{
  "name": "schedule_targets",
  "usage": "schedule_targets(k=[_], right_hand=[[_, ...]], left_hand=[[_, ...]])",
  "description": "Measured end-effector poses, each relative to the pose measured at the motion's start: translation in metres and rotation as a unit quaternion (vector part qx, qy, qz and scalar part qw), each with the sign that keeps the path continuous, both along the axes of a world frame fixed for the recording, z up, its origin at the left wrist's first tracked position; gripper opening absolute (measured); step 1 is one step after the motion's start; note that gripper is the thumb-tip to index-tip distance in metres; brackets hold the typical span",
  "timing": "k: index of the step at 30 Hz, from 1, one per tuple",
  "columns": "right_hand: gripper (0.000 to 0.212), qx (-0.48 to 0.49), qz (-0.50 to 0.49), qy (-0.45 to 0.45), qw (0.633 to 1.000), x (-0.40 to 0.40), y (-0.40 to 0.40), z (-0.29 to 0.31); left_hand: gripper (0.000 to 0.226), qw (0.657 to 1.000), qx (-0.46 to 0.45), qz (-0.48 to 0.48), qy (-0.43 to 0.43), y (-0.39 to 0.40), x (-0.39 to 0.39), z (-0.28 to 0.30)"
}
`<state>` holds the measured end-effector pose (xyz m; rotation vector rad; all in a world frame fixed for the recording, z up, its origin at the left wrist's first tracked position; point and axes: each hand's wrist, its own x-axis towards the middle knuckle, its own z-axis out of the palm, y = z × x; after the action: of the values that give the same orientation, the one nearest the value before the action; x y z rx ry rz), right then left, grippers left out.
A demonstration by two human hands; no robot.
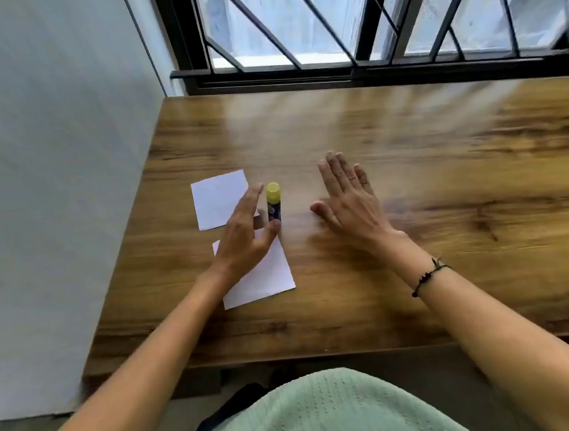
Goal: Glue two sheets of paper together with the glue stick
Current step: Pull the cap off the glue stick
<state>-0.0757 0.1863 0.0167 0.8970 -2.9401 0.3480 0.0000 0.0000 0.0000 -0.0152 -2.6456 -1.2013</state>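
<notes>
Now we note the glue stick (273, 202) standing upright on the bench (408, 156), cap on, between two paper sheets. Our left hand (243, 234) is nearer, fingers (252, 197) apart, flanking it; right hand (347, 197) flat, spread, empty.

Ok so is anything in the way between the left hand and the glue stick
Nothing visible is. The left hand is open right at the upright glue stick, its fingers on either side and the thumb near the base. Only the two paper sheets lie flat beneath. The right hand hovers apart over the table.
</notes>
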Motion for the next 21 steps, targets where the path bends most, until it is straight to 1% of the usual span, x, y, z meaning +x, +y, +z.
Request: schedule_targets(k=[2,4,6,9,11,13,17,19,21], right_hand=[[0.094,-0.033,0.009,0.007,0.999,0.0,-0.009,0.008],[0.086,-0.094,0.02,0.012,0.995,0.003,-0.019,0.019],[0.078,-0.158,0.053,0.023,0.986,0.009,-0.029,0.028],[0.064,-0.205,0.099,0.041,0.973,0.02,-0.041,0.04],[0.048,-0.222,0.111,0.075,0.966,0.024,-0.048,0.044],[0.036,-0.229,0.108,0.101,0.962,0.023,-0.051,0.048],[0.033,-0.225,0.09,0.087,0.966,0.007,-0.049,0.055],[0.028,-0.229,0.093,0.075,0.966,-0.001,-0.049,0.06],[0.02,-0.228,0.11,0.075,0.964,-0.008,-0.049,0.064]], left_hand=[[0.062,0.999,-0.011,-0.004,0.034,0.003,-0.005,0.004],[0.059,0.999,-0.02,0.005,0.045,0.008,-0.009,0.012],[0.046,0.998,-0.008,0.021,0.058,0.009,-0.012,0.017],[0.026,0.997,0.004,0.029,0.074,0.01,-0.015,0.025],[0.017,0.996,0.015,0.031,0.079,0.011,-0.017,0.029],[0.012,0.995,0.022,0.028,0.088,0.011,-0.02,0.032],[0.009,0.994,0.032,0.001,0.1,0.012,-0.026,0.037],[0.008,0.995,0.058,-0.01,0.085,0.013,-0.032,0.039],[0.012,0.994,0.088,-0.015,0.064,0.014,-0.04,0.041]])
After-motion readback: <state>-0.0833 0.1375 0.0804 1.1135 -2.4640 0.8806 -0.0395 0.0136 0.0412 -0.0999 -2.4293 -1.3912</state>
